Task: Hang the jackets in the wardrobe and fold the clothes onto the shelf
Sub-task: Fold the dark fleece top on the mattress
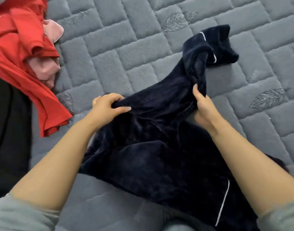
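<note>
I have both hands clamped on the navy velvet garment (151,147): my left hand (108,105) has its fingers curled over a bunched fold at the garment's left shoulder area, thumb laid across the top, and my right hand (202,107) pinches a gathered ridge of cloth between thumb and fingers, the thumb pointing up along the fold. Neither hand is slack; each has a real fistful of fabric.

I judge that I hold it at two points well apart so the cloth between them pulls taut and the creases fall out before I fold. The garment lies on the grey quilted bedcover (143,47), its lower part with the white piping (223,200) trailing toward the near edge of the bed, close to my body, and its far part, a sleeve or leg with a twisted cuff (214,45), stretched away from my right hand toward the far right of the bedcover. That twist, I think, has to be undone before a flat fold is possible.

By the left edge sits a heap of red clothing (21,47) with a pink piece (48,67) tucked in it, and a black item (9,130) lies just nearer along the same edge. They are apart from the navy garment, probably waiting their turn.

No wardrobe or shelf is in view.
</note>
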Action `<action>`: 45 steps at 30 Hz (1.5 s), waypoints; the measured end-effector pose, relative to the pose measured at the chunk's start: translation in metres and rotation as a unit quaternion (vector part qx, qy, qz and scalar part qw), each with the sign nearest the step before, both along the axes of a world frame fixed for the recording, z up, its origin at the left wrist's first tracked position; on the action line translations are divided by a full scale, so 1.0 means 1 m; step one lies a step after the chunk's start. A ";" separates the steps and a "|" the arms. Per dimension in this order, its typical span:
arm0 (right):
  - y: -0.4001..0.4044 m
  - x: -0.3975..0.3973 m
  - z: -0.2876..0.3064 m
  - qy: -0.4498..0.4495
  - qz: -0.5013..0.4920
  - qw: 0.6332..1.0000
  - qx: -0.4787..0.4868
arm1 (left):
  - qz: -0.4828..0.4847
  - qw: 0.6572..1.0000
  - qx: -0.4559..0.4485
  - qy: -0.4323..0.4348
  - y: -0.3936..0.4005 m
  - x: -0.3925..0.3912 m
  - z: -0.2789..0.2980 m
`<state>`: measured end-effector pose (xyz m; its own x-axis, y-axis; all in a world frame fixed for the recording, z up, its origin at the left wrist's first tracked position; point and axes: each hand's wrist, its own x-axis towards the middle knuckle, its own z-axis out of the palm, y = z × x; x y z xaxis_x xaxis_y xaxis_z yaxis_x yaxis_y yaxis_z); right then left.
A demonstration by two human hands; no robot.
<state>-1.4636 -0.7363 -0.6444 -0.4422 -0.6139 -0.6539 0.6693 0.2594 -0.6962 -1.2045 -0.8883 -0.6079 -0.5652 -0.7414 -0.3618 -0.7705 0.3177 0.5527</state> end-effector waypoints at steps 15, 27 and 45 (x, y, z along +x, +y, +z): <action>0.111 0.194 0.029 0.091 -0.219 0.941 0.240 | -0.328 0.929 -0.153 -0.078 0.013 0.097 -0.031; 0.044 0.101 0.014 0.187 -0.144 0.923 0.304 | -0.303 0.944 0.007 0.129 0.030 0.085 -0.032; 0.170 0.138 0.037 0.005 -0.180 0.960 0.212 | -0.180 0.981 0.056 0.036 0.092 0.077 -0.020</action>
<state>-1.3255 -0.5666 -0.6073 -0.5841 -0.0990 -0.8056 0.7624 0.2736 -0.5864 -1.1279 -0.7959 -0.6276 -0.8104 -0.4468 -0.3789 -0.5769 0.4959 0.6491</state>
